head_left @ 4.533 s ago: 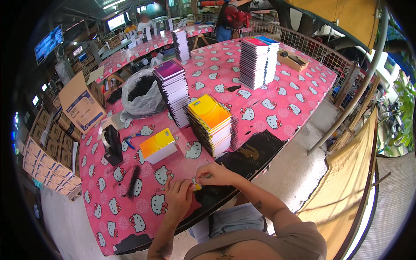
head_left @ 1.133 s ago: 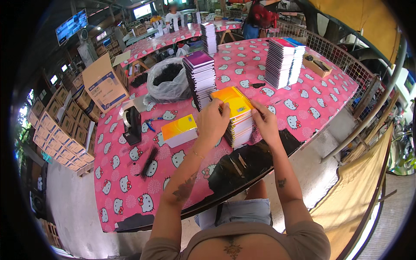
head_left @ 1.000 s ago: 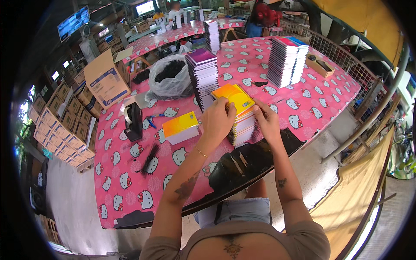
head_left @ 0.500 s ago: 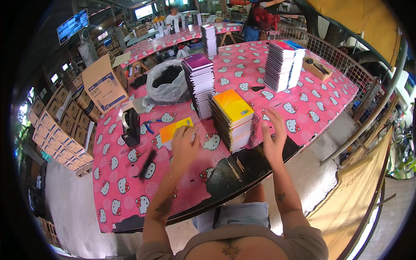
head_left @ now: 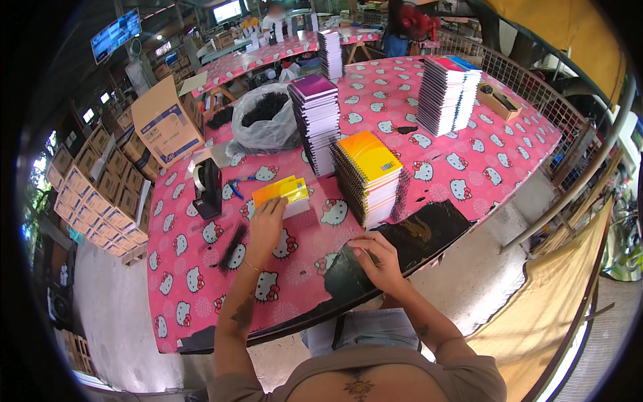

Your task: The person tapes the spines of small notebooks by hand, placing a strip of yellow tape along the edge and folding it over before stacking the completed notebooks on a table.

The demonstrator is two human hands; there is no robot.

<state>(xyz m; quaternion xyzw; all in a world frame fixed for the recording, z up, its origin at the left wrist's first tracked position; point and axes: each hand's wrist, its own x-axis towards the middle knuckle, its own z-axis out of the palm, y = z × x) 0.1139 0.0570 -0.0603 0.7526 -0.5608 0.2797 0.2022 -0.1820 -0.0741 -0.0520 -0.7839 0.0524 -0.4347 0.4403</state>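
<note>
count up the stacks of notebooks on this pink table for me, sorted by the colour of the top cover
Yellow-orange top: 2, the tall stack and the low stack under the left hand
Purple top: 1
Red and blue tops: 1 double stack
Total: 4 stacks

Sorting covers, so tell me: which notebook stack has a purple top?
The tall stack beside the plastic bag; the nearer ones are yellow-topped, the far-right stack red and blue.

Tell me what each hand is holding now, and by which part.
The left hand grips the near edge of the small yellow notebook. The right hand pinches something small and dark over the black sheet; what it is cannot be told.
</note>
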